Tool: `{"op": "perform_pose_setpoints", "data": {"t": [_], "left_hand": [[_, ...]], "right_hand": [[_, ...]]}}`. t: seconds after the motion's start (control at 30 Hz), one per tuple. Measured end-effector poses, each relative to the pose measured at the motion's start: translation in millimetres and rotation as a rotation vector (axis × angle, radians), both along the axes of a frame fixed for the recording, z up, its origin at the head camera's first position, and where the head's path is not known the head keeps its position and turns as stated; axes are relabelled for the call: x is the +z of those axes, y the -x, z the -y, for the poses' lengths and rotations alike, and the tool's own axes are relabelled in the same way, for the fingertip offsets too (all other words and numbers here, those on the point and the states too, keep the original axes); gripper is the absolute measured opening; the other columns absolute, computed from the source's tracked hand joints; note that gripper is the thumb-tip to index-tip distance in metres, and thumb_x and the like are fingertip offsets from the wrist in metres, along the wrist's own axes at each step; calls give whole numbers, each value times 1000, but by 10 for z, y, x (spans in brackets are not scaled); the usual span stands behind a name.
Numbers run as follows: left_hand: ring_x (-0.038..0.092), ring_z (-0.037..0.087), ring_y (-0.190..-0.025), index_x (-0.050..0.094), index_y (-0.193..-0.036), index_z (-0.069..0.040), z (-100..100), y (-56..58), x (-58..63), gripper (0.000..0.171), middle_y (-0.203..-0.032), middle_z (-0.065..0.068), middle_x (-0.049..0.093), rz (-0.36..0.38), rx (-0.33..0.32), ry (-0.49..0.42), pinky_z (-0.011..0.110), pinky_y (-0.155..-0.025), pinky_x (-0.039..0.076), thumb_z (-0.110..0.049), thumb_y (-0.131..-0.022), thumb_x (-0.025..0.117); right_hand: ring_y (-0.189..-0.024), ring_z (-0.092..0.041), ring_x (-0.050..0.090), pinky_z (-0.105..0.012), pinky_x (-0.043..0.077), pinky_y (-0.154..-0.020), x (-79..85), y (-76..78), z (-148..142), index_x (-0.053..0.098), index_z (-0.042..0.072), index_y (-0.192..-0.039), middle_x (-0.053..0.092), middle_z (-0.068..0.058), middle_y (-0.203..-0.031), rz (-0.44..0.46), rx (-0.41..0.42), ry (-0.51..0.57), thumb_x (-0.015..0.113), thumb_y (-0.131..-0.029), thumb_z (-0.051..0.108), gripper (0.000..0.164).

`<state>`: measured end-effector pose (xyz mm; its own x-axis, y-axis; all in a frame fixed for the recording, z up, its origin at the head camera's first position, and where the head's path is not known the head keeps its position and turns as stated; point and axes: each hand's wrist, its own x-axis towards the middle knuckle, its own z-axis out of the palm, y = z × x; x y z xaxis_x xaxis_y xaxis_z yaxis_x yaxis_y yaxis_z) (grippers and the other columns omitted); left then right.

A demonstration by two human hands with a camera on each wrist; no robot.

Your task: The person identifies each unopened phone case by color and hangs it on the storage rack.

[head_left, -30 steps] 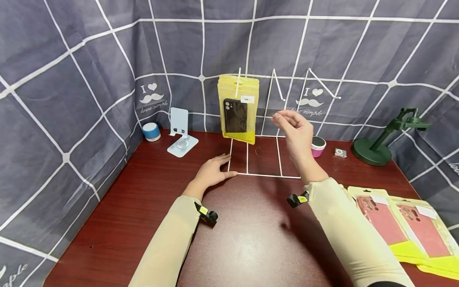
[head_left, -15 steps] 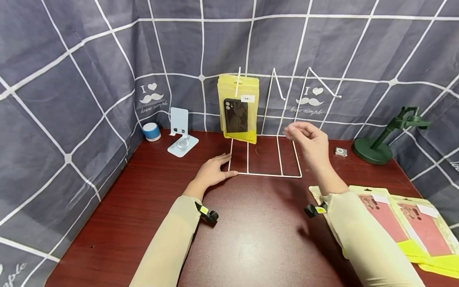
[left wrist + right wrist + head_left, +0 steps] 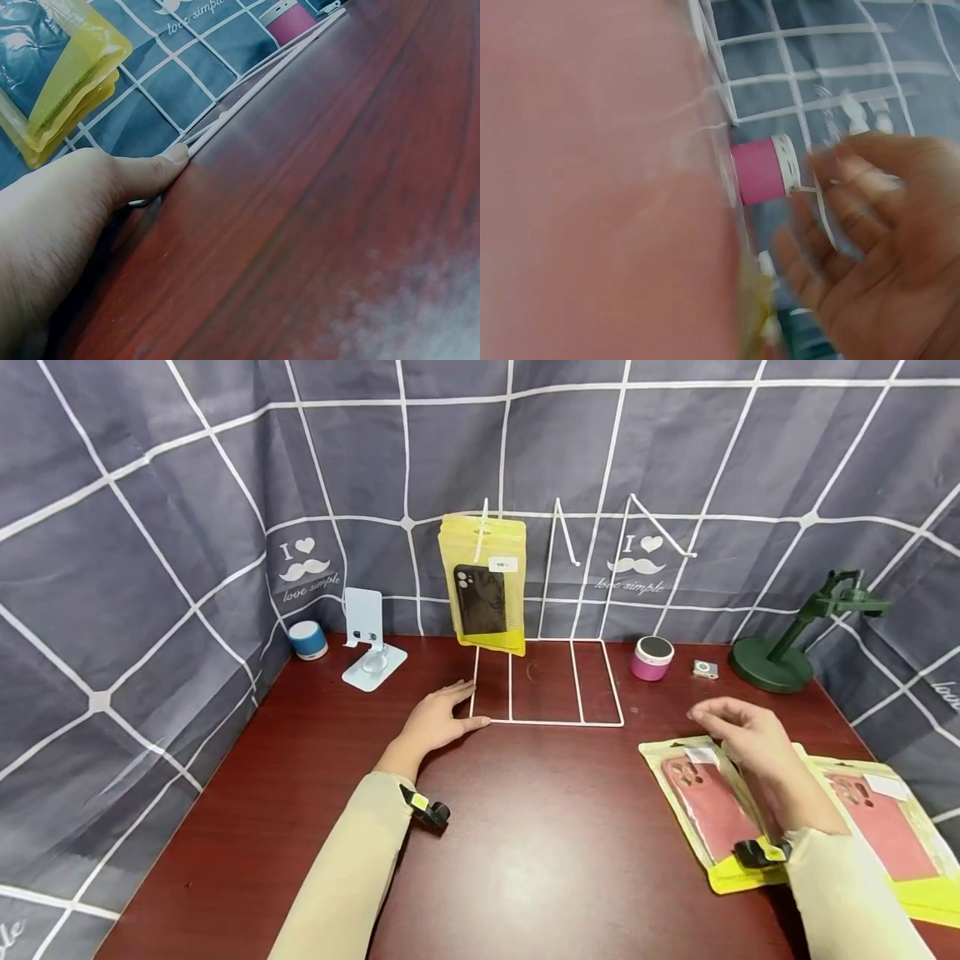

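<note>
My left hand (image 3: 438, 722) rests at the front left corner of a white wire display rack (image 3: 547, 722), fingers at the side bar, thumb on the front bar; the left wrist view shows the thumb touching the wire. Yellow pouches (image 3: 512, 610) hang in a stack on the rack's left hook, the front one holding a black phone case (image 3: 481, 600). My right hand (image 3: 757, 752) hovers over pouches with pink phone cases, its fingers loosely bent and nothing visible in them. The left pouch (image 3: 701, 810) and right pouch (image 3: 888, 827) show; the hand and forearm partly hide what lies between.
A pink speaker (image 3: 651, 660), a small silver clip-on player (image 3: 705, 669) and a green stand (image 3: 772, 660) line the back right. Back left are a blue speaker (image 3: 307, 640) and a pale blue phone stand (image 3: 367, 647). The rack's other two hooks carry nothing.
My right hand has moved right and down from beside the rack to above the pink-case pouches, uncovering the pink speaker. The left hand keeps its place on the rack. The head view has shifted slightly.
</note>
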<state>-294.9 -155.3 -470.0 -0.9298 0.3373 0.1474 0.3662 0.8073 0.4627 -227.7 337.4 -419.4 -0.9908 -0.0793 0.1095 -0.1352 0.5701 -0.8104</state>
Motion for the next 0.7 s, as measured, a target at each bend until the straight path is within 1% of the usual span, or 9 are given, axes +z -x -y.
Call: {"op": "perform_pose_setpoints", "data": {"t": [0.03, 0.13, 0.27, 0.3, 0.37, 0.53, 0.63, 0.7], "left_hand": [[36, 21, -146, 48, -152, -20, 3, -6, 7, 87, -156, 2, 44, -3, 2, -3, 45, -117, 32, -71, -84, 65], [37, 22, -146, 49, -151, -19, 22, -17, 17, 85, -156, 3, 44, -6, 6, -16, 47, -116, 33, -70, -84, 66], [37, 23, -146, 49, -151, -18, 45, -28, 12, 84, -156, 3, 44, -4, 11, -30, 49, -116, 32, -67, -86, 67], [37, 23, -146, 49, -151, -18, 48, -31, 8, 84, -156, 3, 44, -1, 12, -34, 49, -116, 32, -67, -86, 67], [37, 24, -146, 49, -151, -18, 48, -35, 3, 84, -156, 3, 44, 5, 15, -38, 50, -116, 33, -67, -85, 67], [36, 23, -146, 49, -151, -19, 28, -35, -13, 85, -156, 3, 44, 19, 13, -27, 48, -116, 32, -70, -84, 66], [36, 23, -146, 49, -151, -19, 5, -29, -11, 85, -156, 3, 44, 14, 2, -25, 48, -116, 32, -70, -84, 66], [37, 23, -146, 50, -151, -18, -7, -28, -4, 84, -155, 3, 45, 11, -5, -33, 48, -116, 33, -68, -85, 67]], "right_hand": [[-90, -2, 61, -16, 49, -74, -64, -9, -59, 70, 6, -121, 73, 8, -106, 17, -14, -39, 65, -99, 37, 39], [-90, -5, 58, -19, 45, -75, -202, 9, -152, 71, 12, -119, 73, 0, -109, 23, -37, -131, 65, -97, 44, 40], [-95, -8, 54, -28, 42, -81, -267, 40, -162, 71, 19, -118, 70, -7, -114, -22, -32, -246, 64, -96, 49, 39], [-96, -9, 54, -30, 42, -81, -273, 41, -155, 71, 20, -118, 70, -7, -115, -32, -28, -265, 64, -96, 50, 38], [-96, -12, 54, -31, 42, -80, -282, 36, -142, 72, 20, -117, 70, -7, -114, -54, -18, -295, 66, -96, 47, 35], [-90, -20, 54, -28, 42, -75, -320, 12, -130, 73, 18, -113, 68, -4, -106, -119, 29, -365, 71, -94, 37, 27], [-88, -20, 51, -28, 39, -74, -350, -1, -141, 73, 17, -110, 65, -3, -101, -165, 51, -399, 72, -94, 33, 22], [-86, -19, 49, -27, 38, -73, -366, -15, -145, 72, 17, -107, 63, -2, -98, -188, 55, -402, 72, -93, 30, 19]]}}
